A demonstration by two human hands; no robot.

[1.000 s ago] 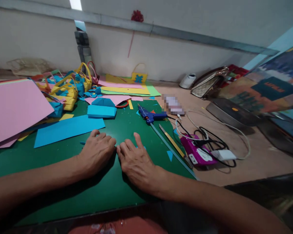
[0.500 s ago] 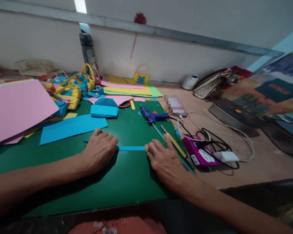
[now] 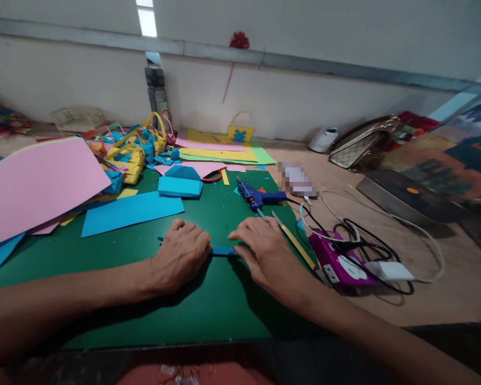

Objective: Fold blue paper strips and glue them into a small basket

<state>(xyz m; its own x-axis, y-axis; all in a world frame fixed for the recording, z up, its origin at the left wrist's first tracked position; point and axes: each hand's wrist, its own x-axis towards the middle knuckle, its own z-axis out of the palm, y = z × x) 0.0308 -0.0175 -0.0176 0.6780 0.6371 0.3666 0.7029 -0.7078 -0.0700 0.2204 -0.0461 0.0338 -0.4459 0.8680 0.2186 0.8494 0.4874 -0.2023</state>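
A narrow blue paper strip (image 3: 223,251) runs between my two hands, low over the green cutting mat (image 3: 192,321). My left hand (image 3: 182,256) is closed over its left part, and a short end pokes out past the knuckles. At the right, the thumb and fingers of my right hand (image 3: 270,259) pinch the strip; its far end is hidden under the palm. Beyond the hands lie a flat blue paper sheet (image 3: 132,213) and a folded blue paper piece (image 3: 180,186). A blue glue gun (image 3: 260,195) rests past my right hand.
A yellow craft knife (image 3: 296,243) lies beside a purple power strip (image 3: 340,262) with tangled cables. Pink paper (image 3: 44,182) covers the left side, near several small paper baskets (image 3: 132,158). Red-handled scissors (image 3: 213,176) and a phone (image 3: 299,180) are farther back.
My right hand has slid closer to my left, so less strip shows between them. The strip's visible face looks darker and turned. The whole view has shifted slightly.
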